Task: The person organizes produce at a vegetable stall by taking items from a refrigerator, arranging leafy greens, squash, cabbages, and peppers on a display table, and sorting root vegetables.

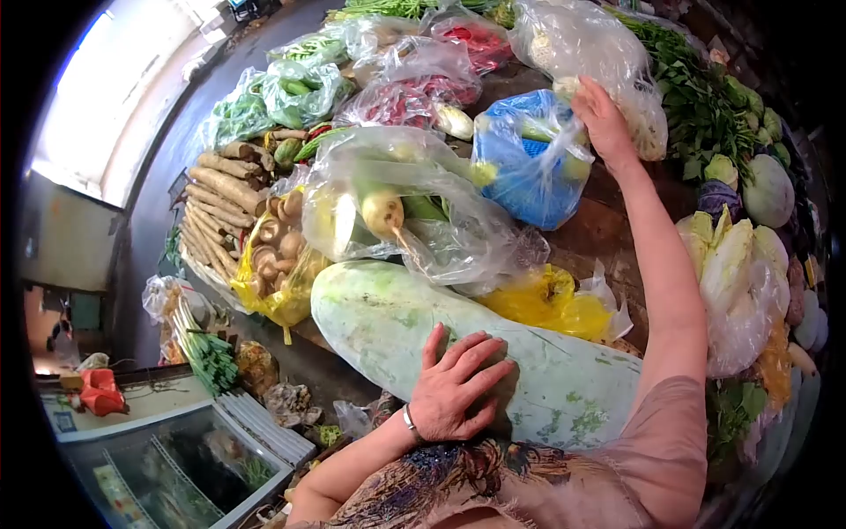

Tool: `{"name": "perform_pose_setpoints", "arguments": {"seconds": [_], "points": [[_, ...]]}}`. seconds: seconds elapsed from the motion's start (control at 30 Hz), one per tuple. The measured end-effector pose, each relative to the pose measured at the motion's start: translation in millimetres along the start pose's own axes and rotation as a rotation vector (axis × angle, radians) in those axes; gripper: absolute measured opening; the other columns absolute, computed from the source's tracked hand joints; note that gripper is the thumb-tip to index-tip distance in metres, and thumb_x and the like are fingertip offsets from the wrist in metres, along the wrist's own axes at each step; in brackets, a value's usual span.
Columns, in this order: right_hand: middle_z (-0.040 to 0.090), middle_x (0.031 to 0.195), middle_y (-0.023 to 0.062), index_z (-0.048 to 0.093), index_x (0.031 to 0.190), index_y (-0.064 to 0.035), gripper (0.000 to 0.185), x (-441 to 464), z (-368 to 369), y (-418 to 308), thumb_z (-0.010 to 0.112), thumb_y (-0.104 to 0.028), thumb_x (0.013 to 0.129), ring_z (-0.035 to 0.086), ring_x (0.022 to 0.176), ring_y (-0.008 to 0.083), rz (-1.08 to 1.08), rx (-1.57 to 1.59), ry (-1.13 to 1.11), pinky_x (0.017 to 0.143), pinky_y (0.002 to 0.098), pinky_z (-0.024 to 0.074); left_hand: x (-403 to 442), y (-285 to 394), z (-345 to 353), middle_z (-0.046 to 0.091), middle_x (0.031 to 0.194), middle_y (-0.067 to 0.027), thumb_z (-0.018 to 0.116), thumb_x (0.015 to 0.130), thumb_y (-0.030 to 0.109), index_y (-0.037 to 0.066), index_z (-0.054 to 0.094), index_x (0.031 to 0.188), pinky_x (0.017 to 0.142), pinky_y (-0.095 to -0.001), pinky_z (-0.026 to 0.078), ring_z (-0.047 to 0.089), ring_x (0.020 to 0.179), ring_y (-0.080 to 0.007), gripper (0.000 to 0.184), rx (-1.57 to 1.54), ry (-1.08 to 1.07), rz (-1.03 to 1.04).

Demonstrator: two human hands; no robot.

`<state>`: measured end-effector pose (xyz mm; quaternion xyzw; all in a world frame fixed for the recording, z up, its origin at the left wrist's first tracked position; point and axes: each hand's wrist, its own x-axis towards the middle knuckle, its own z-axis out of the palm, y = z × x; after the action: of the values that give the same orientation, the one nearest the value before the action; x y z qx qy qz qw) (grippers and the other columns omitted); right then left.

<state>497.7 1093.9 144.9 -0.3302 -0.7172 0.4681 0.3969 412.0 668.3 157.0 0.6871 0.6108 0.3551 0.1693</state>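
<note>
A long, pale green winter melon [546, 379] lies across the front, close against the body. My left hand [460, 388] rests on it with the fingers spread, a band around its wrist. Farther forward, my right hand [606, 123] reaches between a blue plastic bag [529, 189] and a large clear bag [573, 44] of pale vegetables. Its fingers look stretched out against the clear plastic; whether they pinch any of it is hard to see. Left of the blue bag, a clear bag [335, 167] holds white radishes [382, 212] with green parts.
Brown roots [225, 185] and a yellow bag of mushrooms [273, 256] stand at left. A yellow plastic bag [555, 304] lies behind the melon. Bagged cabbages [736, 273] and leafy greens [696, 97] line the right. A glass-topped case [167, 476] stands lower left.
</note>
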Motion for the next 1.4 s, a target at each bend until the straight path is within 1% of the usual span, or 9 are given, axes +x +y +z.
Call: {"name": "perform_pose_setpoints", "arguments": {"seconds": [0.27,0.4,0.53,0.77,0.9,0.97,1.0,1.23,1.4], "points": [[0.061,0.11,0.0091,0.056,0.123,-0.0062,0.038,-94.8,54.9,-10.1,0.061,-0.02,0.088,0.057,0.104,0.0232,-0.102,-0.447,-0.381,0.088,0.0367,0.046,-1.3,-1.0,5.2,0.06,0.119,-0.0085,0.064,0.068,0.02,0.013,0.064,0.109,0.113,-0.0498,0.017,0.056,0.114,-0.0278,0.041,0.025,0.017,0.009],[0.061,0.106,0.0198,0.057,0.113,-0.0078,0.034,-154.8,61.0,12.3,0.06,-0.027,0.084,0.06,0.094,0.04,0.0,-0.9,-1.03,0.08,0.0484,0.0493,-0.8,1.3,0.9,0.059,0.119,-0.0087,0.064,0.07,0.019,0.013,0.063,0.109,0.113,-0.0497,0.016,0.056,0.115,-0.0275,0.04,0.016,0.017,0.004],[0.062,0.094,0.0191,0.061,0.109,-0.0028,0.031,-145.4,30.6,10.7,0.062,-0.02,0.083,0.062,0.087,0.0292,0.196,-0.478,-0.729,0.077,0.0413,0.0497,-0.5,0.7,-0.9,0.058,0.121,-0.0094,0.064,0.071,0.019,0.013,0.063,0.111,0.113,-0.0505,0.015,0.054,0.117,-0.0275,0.041,-0.012,-0.031,-0.012],[0.05,0.114,0.0151,0.05,0.115,-0.0059,0.035,-111.4,4.7,-4.6,0.065,-0.008,0.083,0.059,0.085,0.0295,0.003,-0.761,0.029,0.077,0.0378,0.0501,-6.6,-6.1,3.6,0.052,0.13,-0.0092,0.063,0.072,0.026,0.016,0.057,0.122,0.112,-0.0564,0.011,0.047,0.125,-0.0282,0.051,0.003,-0.094,0.006],[0.056,0.103,0.0153,0.056,0.11,-0.0067,0.023,-92.1,-14.6,47.0,0.059,-0.017,0.09,0.061,0.089,0.0289,-0.252,-0.859,0.395,0.074,0.0428,0.0485,-7.1,-6.2,3.9,0.052,0.13,-0.0093,0.064,0.072,0.027,0.016,0.057,0.122,0.112,-0.0561,0.01,0.047,0.125,-0.0281,0.051,0.004,-0.1,0.014],[0.061,0.082,0.0105,0.062,0.095,-0.0037,0.02,-80.6,-42.5,60.4,0.057,-0.023,0.093,0.062,0.076,0.0223,0.697,-0.398,-0.115,0.067,0.037,0.0471,-6.8,-5.7,5.0,0.052,0.13,-0.0093,0.064,0.072,0.027,0.016,0.057,0.122,0.112,-0.0559,0.009,0.047,0.124,-0.0282,0.052,0.021,-0.102,0.015],[0.058,0.064,0.0049,0.061,0.079,-0.0016,0.031,-88.8,-42.5,70.7,0.055,-0.028,0.094,0.056,0.063,0.0156,0.458,-0.477,0.004,0.061,0.0314,0.0437,-7.3,-6.5,5.7,0.052,0.13,-0.0093,0.064,0.072,0.027,0.016,0.057,0.122,0.112,-0.0559,0.009,0.047,0.124,-0.0282,0.052,0.021,-0.105,0.026],[0.051,0.064,-0.0001,0.055,0.076,-0.0025,0.031,-133.1,-52.7,-9.9,0.052,-0.025,0.097,0.048,0.054,0.0089,0.194,-0.33,-0.079,0.053,0.0264,0.0395,1.4,1.4,-0.8,0.058,0.119,-0.0093,0.065,0.072,0.02,0.013,0.063,0.11,0.112,-0.0496,0.015,0.054,0.116,-0.0282,0.039,0.046,-0.033,0.025],[0.058,0.065,0.0035,0.058,0.081,-0.0059,0.025,-147.8,-73.1,12.0,0.052,-0.024,0.097,0.047,0.047,0.009,0.614,-0.229,-0.223,0.042,0.0248,0.0368,-3.7,-4.7,3.1,0.053,0.13,-0.0102,0.062,0.07,0.026,0.015,0.058,0.122,0.112,-0.0564,0.011,0.049,0.123,-0.0294,0.054,0.029,-0.09,0.026]]}}
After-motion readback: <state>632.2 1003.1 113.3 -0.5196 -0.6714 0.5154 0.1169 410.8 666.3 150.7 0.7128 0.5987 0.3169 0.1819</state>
